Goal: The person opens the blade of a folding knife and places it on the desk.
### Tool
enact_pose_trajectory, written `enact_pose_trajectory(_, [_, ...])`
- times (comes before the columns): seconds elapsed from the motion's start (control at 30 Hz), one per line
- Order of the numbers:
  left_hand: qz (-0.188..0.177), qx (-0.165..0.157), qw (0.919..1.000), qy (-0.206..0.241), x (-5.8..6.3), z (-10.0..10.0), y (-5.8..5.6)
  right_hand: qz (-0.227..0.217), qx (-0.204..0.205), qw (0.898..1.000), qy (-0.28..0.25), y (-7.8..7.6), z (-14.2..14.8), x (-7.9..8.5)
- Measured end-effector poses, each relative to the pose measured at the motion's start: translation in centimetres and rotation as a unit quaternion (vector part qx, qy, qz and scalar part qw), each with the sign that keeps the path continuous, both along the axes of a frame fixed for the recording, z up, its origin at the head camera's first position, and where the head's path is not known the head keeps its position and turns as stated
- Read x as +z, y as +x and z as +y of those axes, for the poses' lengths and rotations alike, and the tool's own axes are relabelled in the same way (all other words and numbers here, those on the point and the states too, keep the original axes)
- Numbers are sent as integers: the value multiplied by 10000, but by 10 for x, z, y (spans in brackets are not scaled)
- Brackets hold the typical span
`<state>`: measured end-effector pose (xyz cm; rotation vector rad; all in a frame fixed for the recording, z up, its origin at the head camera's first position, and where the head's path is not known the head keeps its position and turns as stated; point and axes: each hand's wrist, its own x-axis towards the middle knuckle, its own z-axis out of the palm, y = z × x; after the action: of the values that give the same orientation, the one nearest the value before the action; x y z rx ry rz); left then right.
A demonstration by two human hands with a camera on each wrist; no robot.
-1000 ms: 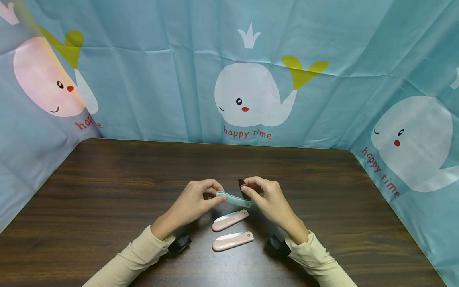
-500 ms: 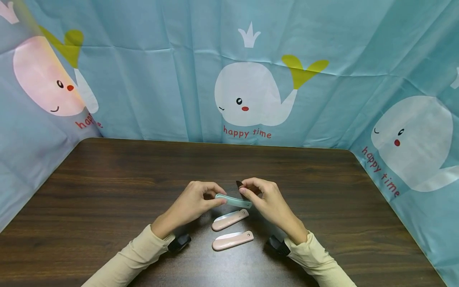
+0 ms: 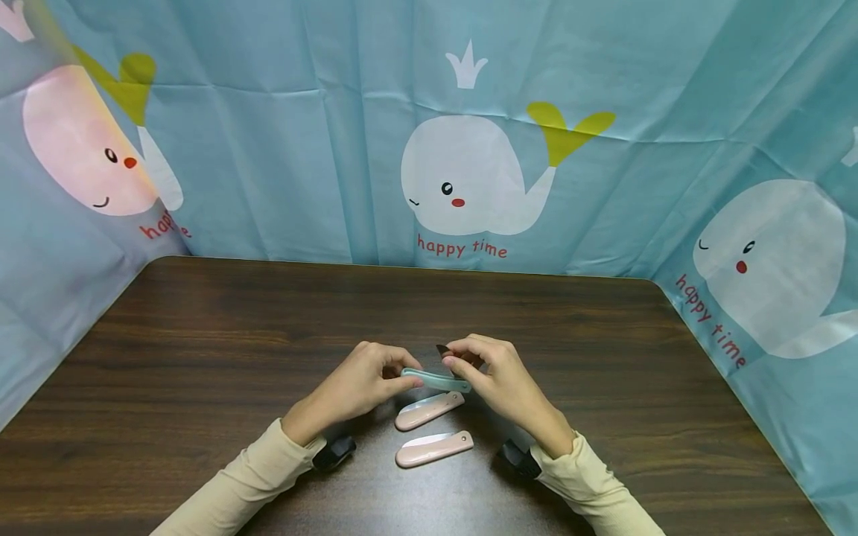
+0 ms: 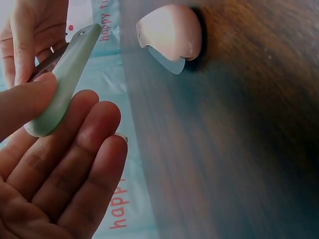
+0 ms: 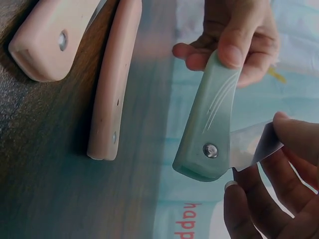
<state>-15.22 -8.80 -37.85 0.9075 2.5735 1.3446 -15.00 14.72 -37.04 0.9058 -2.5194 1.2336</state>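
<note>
A green folding knife (image 3: pixel 439 380) is held above the table between both hands, its blade partly swung out of the handle. My left hand (image 3: pixel 365 378) pinches the handle's rounded end between thumb and fingers. With thumb and fingers my right hand (image 3: pixel 492 368) pinches the blade (image 5: pixel 249 144), near the riveted end. In the right wrist view the handle shows pale curved lines and a metal rivet. Just nearer than the hands, a pink folding knife (image 3: pixel 429 412) lies on the table, and a second pink folding knife (image 3: pixel 434 450) lies in front of it. Both are folded, with blade edges showing.
The dark wood-grain table (image 3: pixel 234 335) carries the two pink knives close below the hands. A blue curtain (image 3: pixel 281 164) printed with whales hangs behind the table and along its sides. Each wrist wears a black camera (image 3: pixel 334 452).
The blade has swung down toward the green handle as my right hand moved slightly left and down. My left hand keeps its grip, a little lower. The pink knives stay put.
</note>
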Motion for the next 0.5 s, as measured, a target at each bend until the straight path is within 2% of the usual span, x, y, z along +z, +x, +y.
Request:
enact_pose_trajectory(0.3, [167,133,9994,263,2,0,1,322,-35,9994,-94,-1,1,2])
enact_pose_trajectory(0.5, [361,222,9980,469,1,1,1,342,-148,9990,-242,-2,3,2])
